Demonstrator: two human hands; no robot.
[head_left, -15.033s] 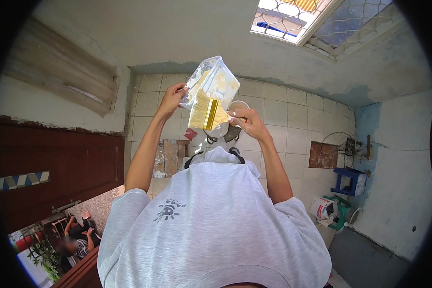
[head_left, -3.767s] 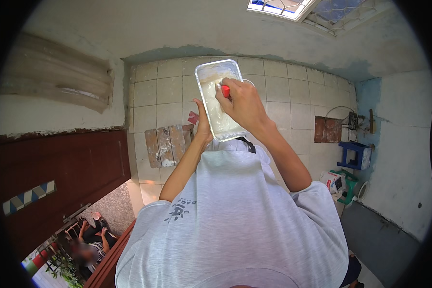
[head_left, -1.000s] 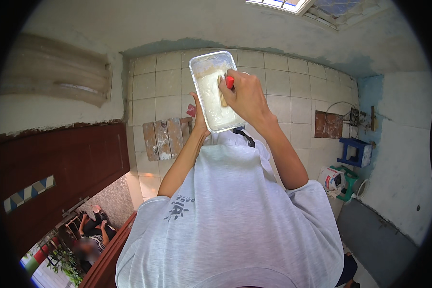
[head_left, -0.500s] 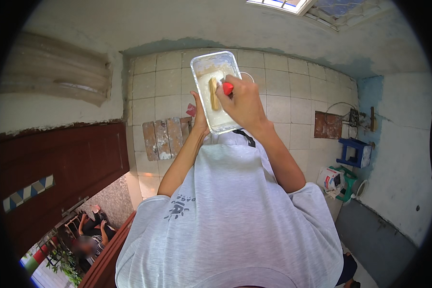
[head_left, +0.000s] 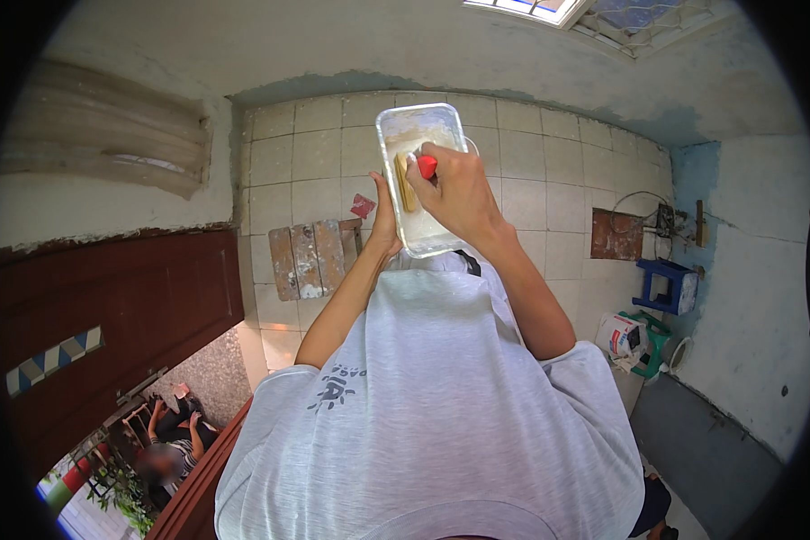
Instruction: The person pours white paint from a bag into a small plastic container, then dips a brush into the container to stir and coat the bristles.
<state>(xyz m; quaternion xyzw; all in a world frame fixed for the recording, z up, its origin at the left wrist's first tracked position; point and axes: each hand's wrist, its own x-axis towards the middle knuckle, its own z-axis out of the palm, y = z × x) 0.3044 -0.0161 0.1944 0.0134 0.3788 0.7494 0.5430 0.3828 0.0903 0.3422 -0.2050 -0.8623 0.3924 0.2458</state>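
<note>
On my feed I list one pale oblong tray (head_left: pixel 420 120) above the tiled floor (head_left: pixel 524 193), left hand (head_left: pixel 384 220) at its left side, closure hidden so I cannot tell, and one red-ended brush (head_left: pixel 406 184) within its rim, right hand (head_left: pixel 462 191) clamped on it.

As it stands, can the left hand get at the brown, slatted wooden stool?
Probably not right now: the left hand looks taken up with holding the whitish, rectangular plastic tray, and the brown, slatted wooden stool sits lower, on the pale tiled floor. Nothing visibly covers it, though.
</note>
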